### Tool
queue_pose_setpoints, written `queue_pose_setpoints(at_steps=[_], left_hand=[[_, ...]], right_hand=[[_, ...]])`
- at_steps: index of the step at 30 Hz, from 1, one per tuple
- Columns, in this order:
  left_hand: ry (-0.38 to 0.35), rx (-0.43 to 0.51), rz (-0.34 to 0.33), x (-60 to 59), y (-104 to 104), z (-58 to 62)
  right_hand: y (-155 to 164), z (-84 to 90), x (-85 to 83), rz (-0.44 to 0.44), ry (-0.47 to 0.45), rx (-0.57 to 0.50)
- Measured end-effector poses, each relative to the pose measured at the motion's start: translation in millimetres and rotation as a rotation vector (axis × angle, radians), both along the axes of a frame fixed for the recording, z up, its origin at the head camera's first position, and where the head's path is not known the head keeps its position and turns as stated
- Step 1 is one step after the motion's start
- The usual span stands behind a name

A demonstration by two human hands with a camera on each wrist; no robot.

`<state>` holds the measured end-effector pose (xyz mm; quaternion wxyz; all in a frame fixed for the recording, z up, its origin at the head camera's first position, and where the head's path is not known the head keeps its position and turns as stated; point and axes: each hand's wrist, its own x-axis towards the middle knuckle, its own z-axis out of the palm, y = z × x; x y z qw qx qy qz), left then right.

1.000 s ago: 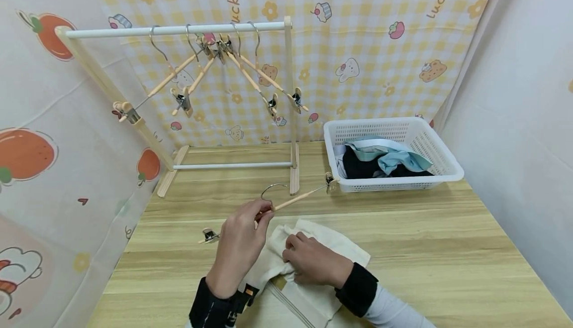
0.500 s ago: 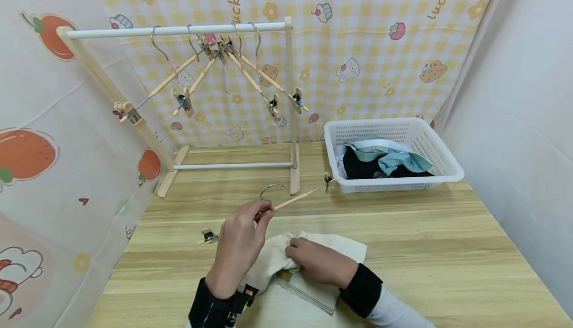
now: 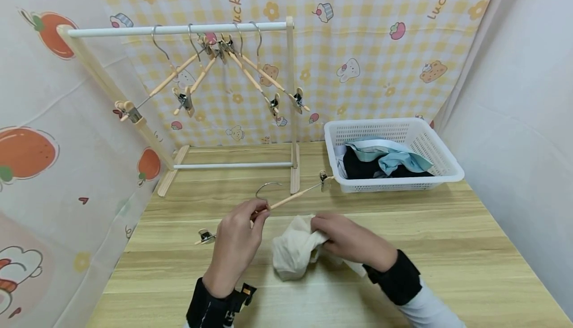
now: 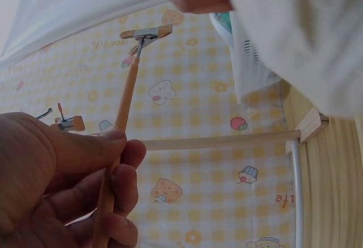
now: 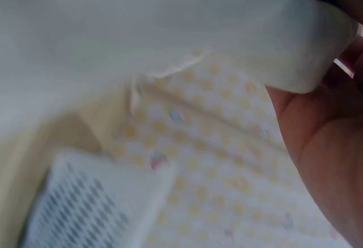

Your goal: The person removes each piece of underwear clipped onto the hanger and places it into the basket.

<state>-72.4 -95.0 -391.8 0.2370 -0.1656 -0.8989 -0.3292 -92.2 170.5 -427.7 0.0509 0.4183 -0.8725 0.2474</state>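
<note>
My left hand grips the middle of a wooden clip hanger, just below its metal hook. In the left wrist view the thumb and curled fingers go round the hanger's wooden bar. One metal clip sits at its right end, another at the left end beyond the hand. My right hand pinches a crumpled cream garment, which hangs bunched over the table, right of the left hand. Its exact kind cannot be told. The garment's cloth fills the top of the right wrist view, blurred.
Behind the left hand stands a wooden rack with a white rail. Several clip hangers hang from it. At the right back, a white plastic basket holds black and light blue clothes. Wood-grain tabletop lies around.
My right hand has moved right and slightly away from me, lifting and bunching the cream garment that was spread on the table. The left hand and hanger have shifted slightly left.
</note>
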Motion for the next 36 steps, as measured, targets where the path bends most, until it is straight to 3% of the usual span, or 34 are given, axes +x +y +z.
queue_pose_setpoints(at_steps=[9,16,26,31,36], left_hand=[[-0.007,0.012,0.015,-1.4,-5,0.8],[-0.016,0.015,0.031,-1.6,-8,0.9],[-0.019,0.019,0.046,-2.5,-12,-0.7],[-0.019,0.02,0.049,-1.7,-12,-0.6],[-0.028,0.02,0.056,-1.0,-12,0.3]], right_hand=[[54,56.2,-13.3,-0.112,0.18,-0.033],[93,99.5,-26.5,-0.233,0.276,0.038],[136,150.2,-58.3,-0.383,0.331,0.096],[146,167.0,-78.3,-0.455,0.315,0.125],[154,169.2,-100.8,-0.462,0.325,0.139]])
